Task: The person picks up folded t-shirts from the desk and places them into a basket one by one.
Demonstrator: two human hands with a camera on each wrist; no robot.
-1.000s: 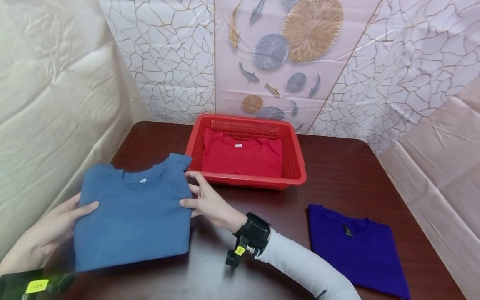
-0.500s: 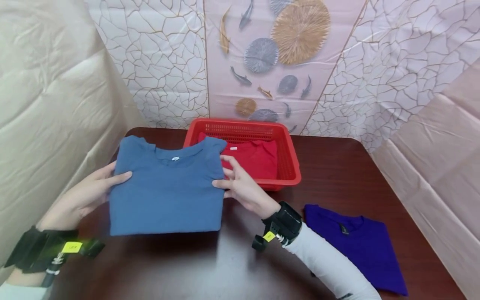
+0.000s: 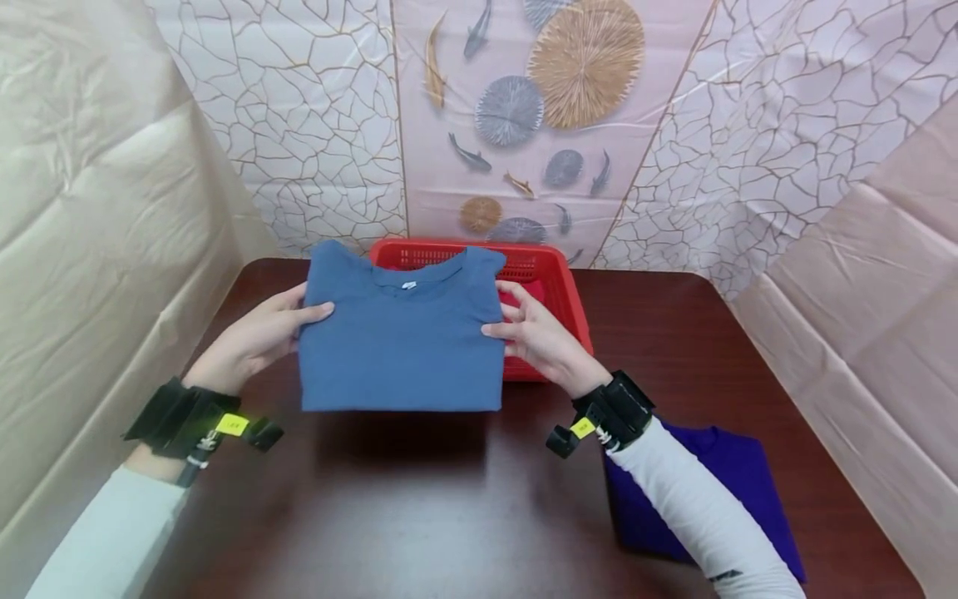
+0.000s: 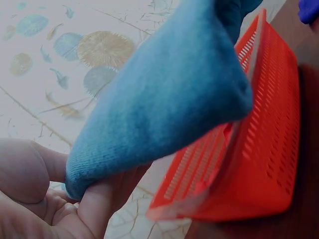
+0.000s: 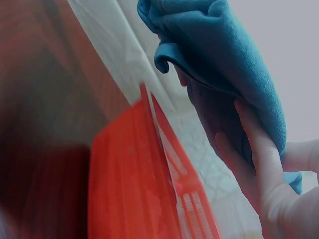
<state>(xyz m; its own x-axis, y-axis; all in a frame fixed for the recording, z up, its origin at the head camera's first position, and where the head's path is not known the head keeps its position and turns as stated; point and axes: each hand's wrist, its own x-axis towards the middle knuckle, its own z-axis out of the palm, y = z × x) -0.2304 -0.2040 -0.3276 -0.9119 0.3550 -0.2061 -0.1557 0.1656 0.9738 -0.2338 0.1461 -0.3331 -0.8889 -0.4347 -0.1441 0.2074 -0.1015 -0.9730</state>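
Observation:
A folded blue T-shirt [image 3: 404, 349] hangs above the table, collar toward the back, and overlaps the red basket [image 3: 572, 308] in the head view. My left hand [image 3: 262, 337] grips its left edge, thumb on top and fingers beneath. At the opposite edge my right hand [image 3: 542, 337] pinches the fold the same way. In the left wrist view the thumb and fingers wrap the layered edge of the shirt [image 4: 164, 94]. The right wrist view shows fingers [image 5: 261, 149] under the cloth. Most of a red shirt [image 3: 533, 291] inside the basket is hidden behind the blue one.
A folded purple T-shirt [image 3: 733, 474] lies on the dark wooden table [image 3: 419, 516] at the right, partly covered by my right sleeve [image 3: 696, 499]. Draped cloth walls [image 3: 97, 249] enclose the table at the left, back and right.
Both hands have carried the blue T-shirt right and away from me, from the left of the table to in front of and over the basket. The red shirt has become mostly covered from view.

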